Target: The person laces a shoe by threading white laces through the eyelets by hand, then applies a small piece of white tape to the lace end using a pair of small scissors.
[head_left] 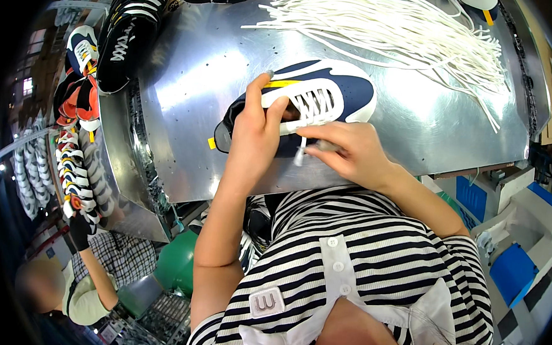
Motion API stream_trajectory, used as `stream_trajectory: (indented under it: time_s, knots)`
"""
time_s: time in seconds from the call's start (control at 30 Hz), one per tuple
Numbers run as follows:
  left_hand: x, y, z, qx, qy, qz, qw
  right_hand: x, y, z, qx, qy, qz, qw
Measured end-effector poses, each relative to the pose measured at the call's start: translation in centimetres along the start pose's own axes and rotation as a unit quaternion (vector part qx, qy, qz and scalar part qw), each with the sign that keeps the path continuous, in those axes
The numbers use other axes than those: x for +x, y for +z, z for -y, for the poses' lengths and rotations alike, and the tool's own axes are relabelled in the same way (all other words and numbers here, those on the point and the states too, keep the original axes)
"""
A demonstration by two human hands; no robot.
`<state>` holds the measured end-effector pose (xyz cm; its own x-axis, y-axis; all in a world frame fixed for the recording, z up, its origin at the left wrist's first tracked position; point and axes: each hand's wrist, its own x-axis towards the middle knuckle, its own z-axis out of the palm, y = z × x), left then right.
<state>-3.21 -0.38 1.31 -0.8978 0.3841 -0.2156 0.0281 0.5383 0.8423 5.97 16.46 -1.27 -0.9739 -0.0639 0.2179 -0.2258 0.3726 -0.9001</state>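
Note:
A navy and white sneaker [357,92] with a yellow stripe lies on its side on the metal table, toe to the right. My left hand [257,124] grips it at the ankle opening, with fingers over the collar and the thumb by the tongue area. White lace crosses the eyelets in several rows. At the lower eyelets my right hand [353,150] is closed, thumb and forefinger pinching the white shoelace [300,154], whose loose end hangs blurred below the sole-side edge. A greyish blurred patch between my right fingers cannot be made out.
A large bundle of white laces [392,31] lies at the back of the metal table [191,104]. Black shoes [129,43] stand at the back left. Further left, a rack holds several shoes [74,166], and a co-worker [92,288] reaches up to it. Blue and grey bins [513,272] stand at right.

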Motion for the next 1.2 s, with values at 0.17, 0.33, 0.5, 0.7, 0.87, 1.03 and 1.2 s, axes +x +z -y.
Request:
stream_trajectory:
  time_s: [0.17,0.33,0.5,0.7,0.87,1.03,1.2]
  knots:
    - [-5.3,-1.5,-0.3,0.174,0.148,-0.041,0.973,-3.0,-1.7,-1.0,0.136,0.21,-0.053,0.967]
    - [-5.1,-0.1,-0.1,0.191,0.153,-0.015,0.97,-0.7,0.6,0.3,0.042,0.232,-0.02,0.972]
    - [-4.5,-0.5,-0.3,0.123,0.072,0.012,0.99,0.8,0.1,1.0,0.153,0.223,-0.063,0.961]
    - [-4.1,0.4,-0.7,0.162,0.084,0.003,0.983,2.1,1.7,-0.8,0.158,0.16,-0.091,0.97]
    - [-3.8,1.4,0.2,0.19,0.14,-0.077,0.969,0.5,0.9,-0.3,0.146,0.153,-0.083,0.974]
    - [-3.9,1.4,0.2,0.21,0.129,-0.084,0.966,-1.5,-1.0,1.2,0.076,0.21,0.029,0.974]
    - [-3.7,1.4,0.4,0.194,0.168,-0.065,0.964,-1.2,-0.9,0.6,0.053,0.193,0.035,0.979]
